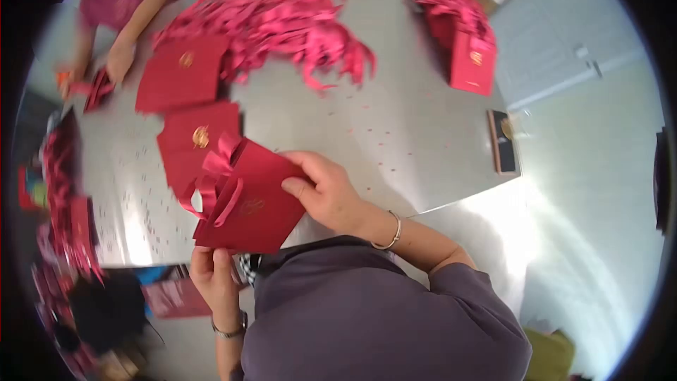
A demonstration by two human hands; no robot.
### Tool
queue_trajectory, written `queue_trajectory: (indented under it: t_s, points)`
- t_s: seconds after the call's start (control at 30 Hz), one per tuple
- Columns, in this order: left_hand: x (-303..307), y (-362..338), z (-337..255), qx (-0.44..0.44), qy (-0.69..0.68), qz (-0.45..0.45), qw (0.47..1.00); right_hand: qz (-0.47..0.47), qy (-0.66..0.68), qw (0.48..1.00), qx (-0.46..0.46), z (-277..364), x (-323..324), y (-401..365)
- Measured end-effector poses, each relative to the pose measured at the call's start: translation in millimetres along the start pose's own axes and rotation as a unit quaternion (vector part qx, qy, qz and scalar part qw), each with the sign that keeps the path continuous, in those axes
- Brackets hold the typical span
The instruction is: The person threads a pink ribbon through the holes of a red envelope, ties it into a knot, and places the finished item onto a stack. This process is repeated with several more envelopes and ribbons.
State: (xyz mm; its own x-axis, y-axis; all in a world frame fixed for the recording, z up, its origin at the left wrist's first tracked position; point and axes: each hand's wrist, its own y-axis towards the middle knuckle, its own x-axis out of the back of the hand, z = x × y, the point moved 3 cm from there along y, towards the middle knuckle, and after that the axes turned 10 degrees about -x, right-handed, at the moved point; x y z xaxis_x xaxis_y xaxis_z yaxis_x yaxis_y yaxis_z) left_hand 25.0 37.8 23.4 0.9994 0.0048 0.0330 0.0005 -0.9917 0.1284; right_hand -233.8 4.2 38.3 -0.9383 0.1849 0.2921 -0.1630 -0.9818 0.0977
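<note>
A red paper gift bag [271, 201] with pink-red ribbon handles and a gold emblem is held tilted near the table's front edge. My right hand [328, 194] grips its right edge, thumb on the front face. At the bag's lower left corner, the thumb and fingers of my left hand [211, 275] are closed on it. The ribbon handles [220, 159] stick out toward the upper left. Just beyond lies a stack of red bags [185, 148] with a gold emblem, partly covered by the held one.
More red bags [176, 81] lie farther back beside a heap of ribbons [282, 28]. Ribboned bags [472, 60] stand at the far right, near a phone-like dark object [503, 141]. Another person [127, 0] works at the far left. Small scraps dot the metal table [416, 169].
</note>
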Motion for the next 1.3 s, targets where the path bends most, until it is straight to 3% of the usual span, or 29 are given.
queue_trajectory:
  t_s: [0.03, 0.13, 0.2, 0.27, 0.33, 0.4, 0.43, 0.47, 0.53, 0.57, 0.63, 0.67, 0.73, 0.77, 0.97, 1.03, 1.07, 1.13, 1.17, 1.2, 1.23, 1.27, 1.3]
  points:
    - [-8, 6, 0, -0.018, 0.006, 0.025, 1.0, 0.0, 0.036, 0.999, -0.017, -3, 14, 6]
    - [-28, 14, -2, -0.026, 0.015, 0.067, 0.997, -0.173, 0.129, 0.97, -0.108, -9, 92, 28]
    - [-32, 11, 3, -0.019, 0.042, 0.04, 0.998, -0.278, 0.118, 0.953, -0.029, -26, 165, 46]
    - [-19, 10, 25, 0.005, 0.053, 0.029, 0.998, -0.384, 0.007, 0.923, 0.015, -63, 249, 69]
    - [-20, 8, 34, 0.024, 0.052, -0.011, 0.998, -0.385, 0.032, 0.921, 0.043, -75, 311, 83]
    - [-17, 5, 43, 0.052, 0.042, -0.026, 0.997, -0.433, -0.196, 0.88, -0.018, -97, 362, 91]
    - [-14, 3, 47, 0.081, 0.034, -0.046, 0.995, -0.449, -0.434, 0.765, -0.159, -97, 366, 84]
    - [-13, 3, 49, 0.08, 0.036, -0.047, 0.995, -0.449, -0.432, 0.766, -0.159, -109, 357, 82]
    - [-14, 5, 49, 0.046, 0.063, -0.053, 0.996, -0.49, -0.436, 0.751, -0.071, -135, 335, 85]
    - [-14, 5, 49, 0.046, 0.064, -0.055, 0.995, -0.433, -0.425, 0.784, -0.129, -129, 307, 83]
    - [-14, 6, 50, 0.059, 0.055, -0.052, 0.995, -0.358, -0.457, 0.776, -0.248, -119, 271, 84]
    - [-13, 6, 46, 0.06, 0.057, -0.05, 0.995, -0.357, -0.456, 0.776, -0.25, -126, 272, 85]
    - [-17, 9, 34, 0.102, 0.049, -0.027, 0.993, -0.388, -0.517, 0.716, -0.264, -133, 277, 92]
    - [-15, 9, 35, 0.1, 0.048, -0.026, 0.993, -0.386, -0.506, 0.721, -0.273, -134, 284, 92]
    - [-10, 2, 51, 0.069, 0.007, -0.047, 0.996, -0.395, -0.526, 0.721, -0.219, -153, 317, 95]
    - [-21, 4, 36, 0.082, -0.032, -0.032, 0.996, -0.396, -0.577, 0.683, -0.211, -156, 320, 90]
    - [-23, 5, 30, 0.048, 0.026, -0.036, 0.998, -0.408, -0.575, 0.687, -0.178, -160, 322, 90]
    - [-15, 3, 35, 0.049, 0.013, -0.028, 0.998, -0.413, -0.591, 0.683, -0.119, -170, 322, 85]
    - [-18, 8, 24, 0.057, 0.029, -0.026, 0.998, -0.404, -0.62, 0.646, -0.19, -145, 303, 85]
    - [-15, 12, 17, 0.05, 0.056, -0.04, 0.996, -0.421, -0.62, 0.636, -0.182, -144, 297, 85]
    - [-12, 16, 14, 0.045, 0.081, -0.053, 0.994, -0.428, -0.593, 0.672, -0.12, -139, 288, 86]
    - [-4, 26, 13, -0.054, 0.171, -0.056, 0.982, -0.431, -0.561, 0.704, -0.058, -133, 279, 87]
    - [5, 38, 13, -0.089, 0.219, -0.058, 0.97, -0.414, -0.546, 0.729, 0.01, -120, 261, 92]
